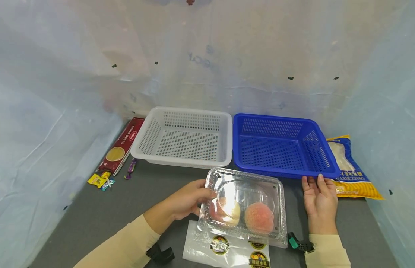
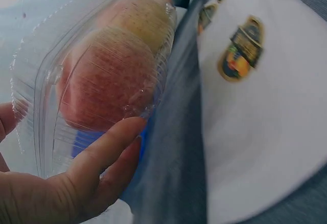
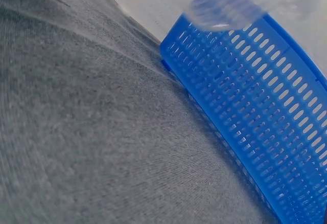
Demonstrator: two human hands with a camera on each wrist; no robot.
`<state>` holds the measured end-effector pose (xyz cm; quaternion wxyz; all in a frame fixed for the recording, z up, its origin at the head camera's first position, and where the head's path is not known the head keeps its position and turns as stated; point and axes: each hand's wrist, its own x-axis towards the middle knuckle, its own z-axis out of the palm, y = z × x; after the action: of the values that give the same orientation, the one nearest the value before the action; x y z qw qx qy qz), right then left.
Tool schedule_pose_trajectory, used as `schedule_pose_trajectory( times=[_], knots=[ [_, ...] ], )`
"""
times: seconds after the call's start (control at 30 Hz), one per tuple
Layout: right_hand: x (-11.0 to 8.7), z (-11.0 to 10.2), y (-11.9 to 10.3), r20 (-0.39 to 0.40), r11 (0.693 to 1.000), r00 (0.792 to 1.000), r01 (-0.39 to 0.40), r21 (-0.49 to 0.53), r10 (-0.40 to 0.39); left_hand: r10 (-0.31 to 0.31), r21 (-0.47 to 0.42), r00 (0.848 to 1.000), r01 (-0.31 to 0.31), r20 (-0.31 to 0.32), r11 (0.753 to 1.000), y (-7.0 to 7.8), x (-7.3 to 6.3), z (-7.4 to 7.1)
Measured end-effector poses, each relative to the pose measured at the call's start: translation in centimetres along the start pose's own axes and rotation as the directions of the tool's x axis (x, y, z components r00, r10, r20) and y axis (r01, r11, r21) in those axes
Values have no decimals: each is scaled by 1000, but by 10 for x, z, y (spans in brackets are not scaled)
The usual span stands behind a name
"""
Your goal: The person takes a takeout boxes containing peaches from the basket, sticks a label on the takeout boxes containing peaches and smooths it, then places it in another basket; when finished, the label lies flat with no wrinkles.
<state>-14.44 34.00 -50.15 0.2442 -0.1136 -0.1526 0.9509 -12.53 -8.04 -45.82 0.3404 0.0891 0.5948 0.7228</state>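
My left hand [image 1: 190, 199] grips the left side of a clear plastic clamshell box [image 1: 246, 232], holding it tilted. Two peaches [image 1: 259, 217] show through its lid. In the left wrist view, fingers [image 2: 110, 150] lie along the box's lower edge, below a reddish peach [image 2: 107, 81]. At the front right of the blue basket [image 1: 254, 173], my right hand [image 1: 319, 204] holds the rim, palm up, its fingertips partly hidden under it. Only the slotted side of the basket [image 3: 255, 96] appears in the right wrist view; the hand is out of that frame.
A white basket [image 1: 184, 162] stands left of the blue one. A red pasta pack [image 1: 122, 143] and small wrapped candies [image 1: 100, 180] lie farther left. A blue-and-yellow pasta bag [image 1: 358, 188] lies at right. A white printed sheet [image 1: 200, 245] lies below the box.
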Motion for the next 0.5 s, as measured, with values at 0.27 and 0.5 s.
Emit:
schedule_pose_trajectory(
  times=[0.27,0.5],
  knots=[
    [0,0,-1,-2,1000,1000,-10,26,10,-17,15,998,18,-65,1000,-16,0,-25],
    [0,0,-1,12,1000,1000,-12,28,12,-32,-19,994,30,-108,999,-22,3,-40]
  ],
)
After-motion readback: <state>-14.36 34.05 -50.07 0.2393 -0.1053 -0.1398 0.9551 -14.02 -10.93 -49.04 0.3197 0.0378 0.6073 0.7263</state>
